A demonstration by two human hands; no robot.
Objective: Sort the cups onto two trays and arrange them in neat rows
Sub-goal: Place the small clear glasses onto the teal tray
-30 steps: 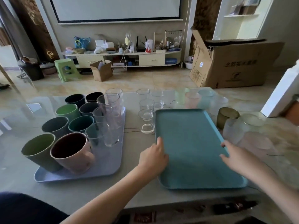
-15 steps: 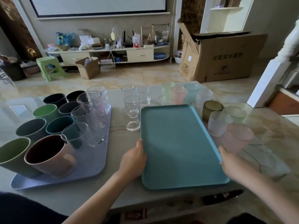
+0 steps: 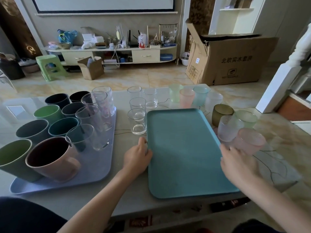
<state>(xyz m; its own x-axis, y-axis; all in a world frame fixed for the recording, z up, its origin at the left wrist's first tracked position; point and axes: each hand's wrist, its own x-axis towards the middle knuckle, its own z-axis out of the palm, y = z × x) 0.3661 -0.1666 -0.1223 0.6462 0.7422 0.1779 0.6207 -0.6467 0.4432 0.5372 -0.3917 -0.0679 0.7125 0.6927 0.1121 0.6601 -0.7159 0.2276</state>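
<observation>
At table edge, left hand (image 3: 137,157) gripping teal tray (image 3: 183,148) rim, right hand (image 3: 235,163) fingers hidden, grasp unclear.

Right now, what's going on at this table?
A person is sorting cups onto two trays. The left hand grips the left edge of the bare teal tray; the right hand is at its right edge, by a pink frosted cup. The lavender tray already holds rows of mugs and tall glasses. Clear glasses and frosted cups wait on the table.
</observation>
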